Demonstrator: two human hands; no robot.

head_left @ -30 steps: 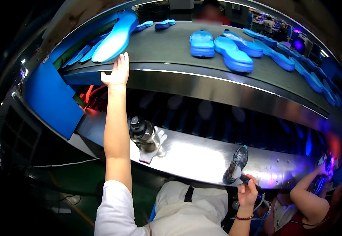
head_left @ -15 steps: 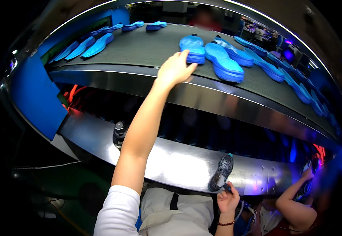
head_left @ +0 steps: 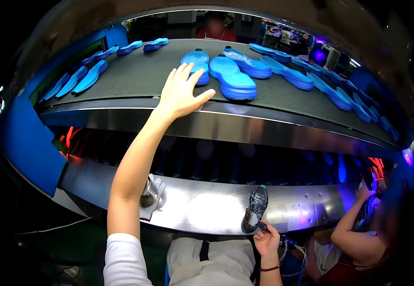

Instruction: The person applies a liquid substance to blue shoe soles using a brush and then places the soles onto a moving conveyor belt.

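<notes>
My left hand is stretched out over the dark conveyor belt, fingers spread, holding nothing. Its fingertips are just short of two blue shoe soles lying side by side on the belt. My right hand is low by my lap, closed on the handle of a dark brush that stands on the shiny metal shelf.
More blue soles lie along the belt to the left and right. A small metal pot on a white cloth sits on the shelf behind my left forearm. Another person's arm works at the lower right. A blue panel stands at left.
My left hand has swung from the far left end of the belt toward its middle and now hovers beside the two blue soles. My right hand still holds the brush.
</notes>
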